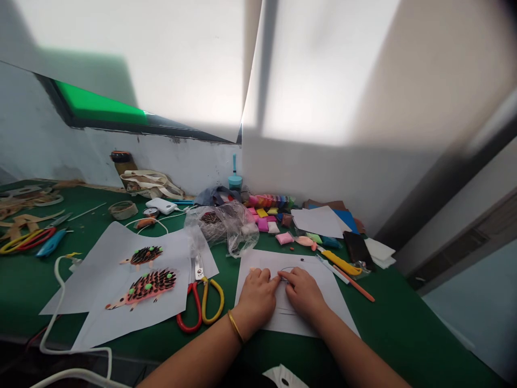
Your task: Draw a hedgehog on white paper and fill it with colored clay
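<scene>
A white sheet of paper (299, 325) lies on the green table before me, with a thin curved line drawn on it. On this sheet rests my left hand (257, 298), its fingers curled and the index finger pointing inward. My right hand (306, 293) faces it with bent fingers, and the two index fingertips come together at the drawn line. Whatever is under the fingertips is too small or hidden to name. A small dark dot (302, 260) sits near the sheet's top edge. A pinkish bit shows beyond my left knuckles.
Scissors (205, 302) with red and yellow handles lie left of the sheet. Further left are papers with two clay hedgehogs (146, 285). A clear plastic bag (222, 223), clay packets (263, 223), a yellow cutter (341, 263) and an orange pencil (355, 283) surround the sheet.
</scene>
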### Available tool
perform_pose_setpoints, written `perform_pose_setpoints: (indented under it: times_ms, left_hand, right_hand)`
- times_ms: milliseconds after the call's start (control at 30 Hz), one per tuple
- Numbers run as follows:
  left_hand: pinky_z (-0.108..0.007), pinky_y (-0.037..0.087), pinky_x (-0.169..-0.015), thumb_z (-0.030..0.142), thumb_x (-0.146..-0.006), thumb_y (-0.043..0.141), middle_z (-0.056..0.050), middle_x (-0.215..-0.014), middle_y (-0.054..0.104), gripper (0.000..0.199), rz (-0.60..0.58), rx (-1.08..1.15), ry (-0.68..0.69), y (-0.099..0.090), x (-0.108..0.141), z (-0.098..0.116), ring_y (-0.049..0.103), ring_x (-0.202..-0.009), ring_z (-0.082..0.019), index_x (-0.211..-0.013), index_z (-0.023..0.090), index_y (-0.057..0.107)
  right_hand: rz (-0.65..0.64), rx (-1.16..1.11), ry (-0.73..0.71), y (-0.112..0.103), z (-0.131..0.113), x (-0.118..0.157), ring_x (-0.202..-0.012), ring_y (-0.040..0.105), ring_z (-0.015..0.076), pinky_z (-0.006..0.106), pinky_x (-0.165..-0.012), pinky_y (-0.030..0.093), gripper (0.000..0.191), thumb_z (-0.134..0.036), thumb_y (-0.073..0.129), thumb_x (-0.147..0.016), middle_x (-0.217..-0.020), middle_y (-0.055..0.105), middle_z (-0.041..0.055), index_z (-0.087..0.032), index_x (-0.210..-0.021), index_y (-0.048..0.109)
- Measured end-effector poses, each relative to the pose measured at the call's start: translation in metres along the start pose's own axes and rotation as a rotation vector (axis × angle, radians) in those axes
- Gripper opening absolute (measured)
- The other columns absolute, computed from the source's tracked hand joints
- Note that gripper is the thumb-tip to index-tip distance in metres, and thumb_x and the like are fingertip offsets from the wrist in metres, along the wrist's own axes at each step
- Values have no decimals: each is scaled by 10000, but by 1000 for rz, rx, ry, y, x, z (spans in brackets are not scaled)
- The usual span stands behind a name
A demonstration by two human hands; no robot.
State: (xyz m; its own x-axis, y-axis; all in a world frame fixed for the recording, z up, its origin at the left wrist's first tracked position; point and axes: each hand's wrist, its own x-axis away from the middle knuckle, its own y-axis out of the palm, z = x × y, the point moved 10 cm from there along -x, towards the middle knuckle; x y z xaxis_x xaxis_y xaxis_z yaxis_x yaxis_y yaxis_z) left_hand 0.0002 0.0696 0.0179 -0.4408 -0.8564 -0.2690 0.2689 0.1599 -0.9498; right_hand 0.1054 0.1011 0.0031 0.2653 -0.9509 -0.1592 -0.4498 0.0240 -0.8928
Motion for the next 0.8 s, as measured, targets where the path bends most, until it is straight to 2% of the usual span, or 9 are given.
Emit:
perform_pose_setpoints:
  times_ms: [200, 333, 533, 800]
  left_hand:
    - [-466, 293, -1052, 173, -851, 503, -63, -1065, 540, 426, 37, -18, -1, 0, 0, -1, 468, -972, -238, -1268, 256, 530]
    - [-475, 299, -1045, 168, -848, 498, -68, -1053, 542, 437, 57, -33, 1, 2, 0, -1, 470, -961, -247, -1279, 232, 527]
    - [-486, 316, -1013, 160, -861, 482, -70, -1044, 539, 442, 79, -45, 13, 4, -1, 1, 470, -956, -251, -1291, 253, 530]
    - [-470, 335, -960, 215, -879, 490, -82, -1051, 554, 390, 50, -46, -5, 3, -8, -1, 475, -972, -265, -1259, 264, 558]
  right_hand:
    - [18, -52, 12, -1, 5, -1, -975, 541, 198, 284, -873, 381, 490, -121, 459, -800, -964, 625, 54, -263, -1231, 643]
    - [-4, -10, 3, 0, 2, -1, -974, 541, 205, 292, -868, 375, 466, -131, 469, -798, -962, 627, 55, -281, -1192, 666]
    - [-6, -34, 17, 1, 5, -2, -988, 542, 203, 293, -877, 382, 478, -138, 456, -803, -987, 633, 58, -268, -1222, 646]
    - [42, -90, 18, 0, 11, -2, -1001, 543, 194, 288, -923, 388, 468, -125, 433, -804, -1010, 641, 64, -208, -1211, 646]
